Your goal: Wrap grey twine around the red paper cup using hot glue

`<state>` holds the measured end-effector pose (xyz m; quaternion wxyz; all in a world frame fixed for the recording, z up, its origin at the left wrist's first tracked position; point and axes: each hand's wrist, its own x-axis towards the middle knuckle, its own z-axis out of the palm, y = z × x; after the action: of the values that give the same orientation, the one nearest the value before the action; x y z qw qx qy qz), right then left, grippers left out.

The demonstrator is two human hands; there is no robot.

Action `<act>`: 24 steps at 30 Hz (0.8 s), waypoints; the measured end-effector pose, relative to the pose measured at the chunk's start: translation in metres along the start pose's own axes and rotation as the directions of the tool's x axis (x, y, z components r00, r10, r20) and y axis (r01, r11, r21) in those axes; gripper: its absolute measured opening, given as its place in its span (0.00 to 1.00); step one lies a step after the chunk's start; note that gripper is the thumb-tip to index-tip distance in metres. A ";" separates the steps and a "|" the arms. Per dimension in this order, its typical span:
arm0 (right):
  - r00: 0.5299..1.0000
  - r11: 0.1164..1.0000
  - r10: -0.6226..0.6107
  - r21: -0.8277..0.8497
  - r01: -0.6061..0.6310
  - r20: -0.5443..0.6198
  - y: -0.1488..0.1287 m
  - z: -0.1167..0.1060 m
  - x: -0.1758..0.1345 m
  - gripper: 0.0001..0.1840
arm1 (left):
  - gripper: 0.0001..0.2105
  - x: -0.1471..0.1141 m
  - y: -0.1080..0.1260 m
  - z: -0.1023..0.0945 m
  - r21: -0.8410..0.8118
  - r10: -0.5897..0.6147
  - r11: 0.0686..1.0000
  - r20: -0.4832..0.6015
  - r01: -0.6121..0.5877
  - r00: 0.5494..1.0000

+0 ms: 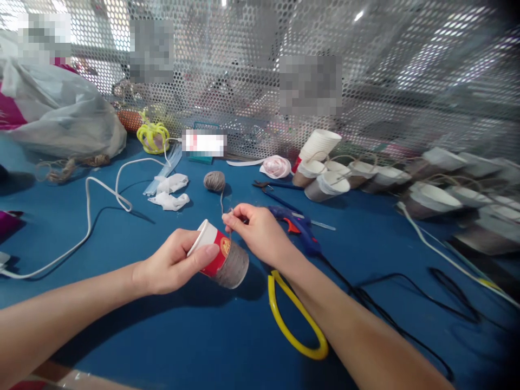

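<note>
My left hand (179,262) is wrapped round a paper cup (213,246), tilted with its white rim up and to the left. The cup is red with a gold emblem, and its lower part is wound with grey yarn. Just above the cup's base end, my right hand (254,230) pinches the grey yarn (222,200) between thumb and fingertips. That strand leads back to a small ball of grey yarn (214,181) on the table. Beside my right wrist lies a blue glue gun (298,225) with an orange trigger.
Several yarn-wrapped cups with handles (328,186) stand at right, near stacked white cups (322,143). Pliers (280,186), a pink ribbon roll (276,166), white scraps (169,200) and a yellow loop (298,330) lie about. A white cable (88,216) and black cord (365,303) cross the blue table.
</note>
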<state>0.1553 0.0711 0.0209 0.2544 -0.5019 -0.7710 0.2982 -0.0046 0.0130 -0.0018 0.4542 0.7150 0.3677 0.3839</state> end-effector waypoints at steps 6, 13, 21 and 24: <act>1.000 1.000 -0.004 0.011 0.003 0.031 0.000 0.004 0.000 0.12 | 0.15 0.000 -0.002 0.000 -0.030 0.001 1.000 -0.017 -0.001 1.000; 0.998 0.999 0.015 0.037 -0.018 0.065 0.005 0.007 0.003 0.12 | 0.16 0.001 -0.003 0.004 -0.310 -0.162 0.941 -0.051 0.138 0.986; 0.995 0.997 0.019 0.075 -0.026 0.095 0.006 0.007 0.002 0.14 | 0.16 0.004 -0.004 0.007 -0.531 -0.287 0.825 -0.095 0.195 0.953; 0.995 0.995 0.042 0.091 -0.051 0.095 0.007 0.008 0.002 0.15 | 0.16 0.003 -0.004 0.005 -0.487 -0.252 0.855 -0.089 0.178 0.964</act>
<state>0.1532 0.0739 0.0103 0.2344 -0.4929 -0.7553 0.3628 0.0007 0.0149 -0.0060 0.6267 0.5054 0.3729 0.4612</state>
